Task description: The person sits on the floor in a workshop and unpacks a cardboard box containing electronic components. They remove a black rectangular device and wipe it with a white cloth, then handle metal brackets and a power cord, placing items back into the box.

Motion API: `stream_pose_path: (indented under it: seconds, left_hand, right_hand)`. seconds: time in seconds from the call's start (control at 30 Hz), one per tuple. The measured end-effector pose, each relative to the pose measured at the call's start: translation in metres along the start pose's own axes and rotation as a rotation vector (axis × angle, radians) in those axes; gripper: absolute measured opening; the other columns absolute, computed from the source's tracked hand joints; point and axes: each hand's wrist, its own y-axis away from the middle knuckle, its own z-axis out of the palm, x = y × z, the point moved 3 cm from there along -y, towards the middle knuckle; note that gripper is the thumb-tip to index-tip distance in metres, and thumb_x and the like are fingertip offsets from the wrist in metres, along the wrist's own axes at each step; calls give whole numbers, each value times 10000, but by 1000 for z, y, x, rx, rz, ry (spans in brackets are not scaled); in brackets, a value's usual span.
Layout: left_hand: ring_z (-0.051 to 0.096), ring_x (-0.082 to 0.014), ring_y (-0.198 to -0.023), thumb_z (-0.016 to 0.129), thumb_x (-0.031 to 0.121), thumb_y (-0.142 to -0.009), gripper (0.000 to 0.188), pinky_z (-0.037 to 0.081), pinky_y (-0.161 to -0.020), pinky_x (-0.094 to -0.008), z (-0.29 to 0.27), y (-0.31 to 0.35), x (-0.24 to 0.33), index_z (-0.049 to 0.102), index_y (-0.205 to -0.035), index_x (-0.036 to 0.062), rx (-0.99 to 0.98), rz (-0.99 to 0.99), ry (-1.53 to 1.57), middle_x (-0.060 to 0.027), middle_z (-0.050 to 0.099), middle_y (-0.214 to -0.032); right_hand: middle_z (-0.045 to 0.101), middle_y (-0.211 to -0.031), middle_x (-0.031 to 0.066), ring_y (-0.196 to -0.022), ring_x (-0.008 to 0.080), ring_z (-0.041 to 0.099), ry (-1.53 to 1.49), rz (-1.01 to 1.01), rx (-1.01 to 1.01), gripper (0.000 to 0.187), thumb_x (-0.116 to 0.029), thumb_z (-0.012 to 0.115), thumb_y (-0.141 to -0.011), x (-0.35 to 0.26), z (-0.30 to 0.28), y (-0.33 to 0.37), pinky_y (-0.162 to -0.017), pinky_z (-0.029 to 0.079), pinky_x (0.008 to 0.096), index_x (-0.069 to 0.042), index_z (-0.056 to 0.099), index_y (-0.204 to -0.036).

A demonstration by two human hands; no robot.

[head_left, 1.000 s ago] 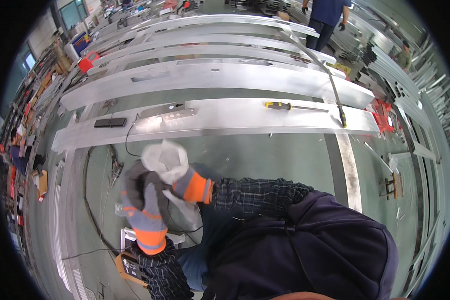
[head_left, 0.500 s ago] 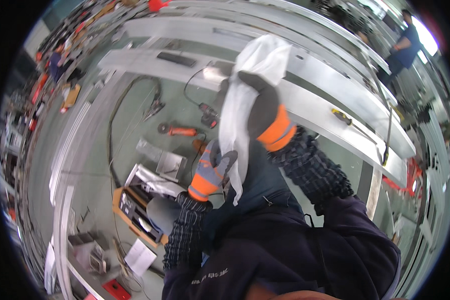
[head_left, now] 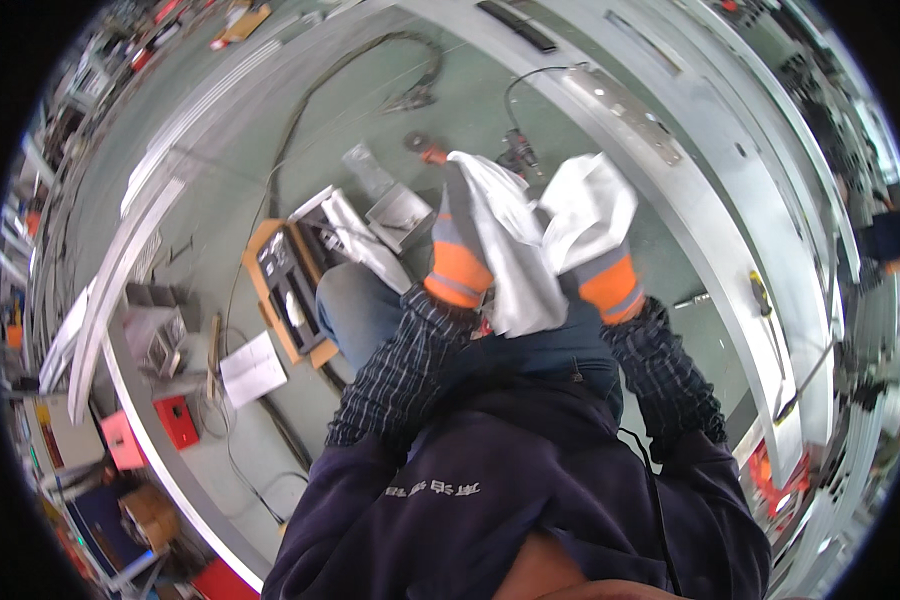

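Observation:
Crumpled white plastic wrapping hangs in front of my lap, bunched between my two gloved hands. My left hand, in a grey and orange glove, is closed on its left edge. Opposite it, my right hand grips another bunched part, which rises above the glove and hides most of the fingers. The wrapping's lower end drapes down over my thighs. Whether anything lies inside the folds cannot be seen.
A cardboard box with black parts stands by my left knee, near a metal tray. An angle grinder and cordless drill lie ahead. Right, a long metal beam bears a yellow-handled screwdriver. A hose curves across the floor.
The wrapping has come down from a raised, stretched-out position and is now bunched lower. My right hand moved down and right, my left hand up. The view has turned toward the left.

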Motion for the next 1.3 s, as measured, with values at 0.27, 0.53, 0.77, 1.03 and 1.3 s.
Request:
stream_pose_path:
  seconds: [0.27,0.53,0.77,1.03,1.3]
  left_hand:
    - [661,-261,-904,616,406,-982,350,555,-834,-442,-76,23,-55,621,-1168,109,524,-292,864,-75,683,-1021]
    - [602,-135,-1010,716,159,-924,542,507,-837,-273,-132,95,3,468,-1394,53,945,172,385,-83,615,-1167]
    - [639,-92,-862,689,144,-951,342,513,-747,-235,-198,88,19,594,-1253,15,935,-46,301,-39,696,-1019]
    - [648,-122,-893,693,212,-956,358,544,-746,-280,-276,76,40,601,-1256,39,990,-32,365,-30,681,-1044]
    - [644,-150,-923,674,133,-946,333,529,-803,-305,-322,83,36,608,-1245,2,993,-1,-98,-53,683,-1067]
  right_hand:
    - [657,-1123,97,-1104,282,602,185,-419,-516,236,-120,623,-919,-41,74,32,-961,474,406,-116,666,-1152]
    - [632,-1163,148,-1073,336,606,256,-436,-471,403,-159,702,-828,-26,159,-10,-928,488,435,-30,606,-1197]
    - [679,-1075,156,-1007,335,640,-126,-283,-506,317,-253,619,-956,-72,276,-33,-875,498,418,-31,636,-1181]
    - [664,-1157,162,-1076,311,625,-372,-282,-487,317,-209,519,-1015,-61,364,-63,-965,471,393,-21,620,-1249]
    - [677,-1054,215,-969,384,641,-212,-419,-658,298,-203,532,-959,-99,420,-41,-864,500,445,-4,646,-1150]
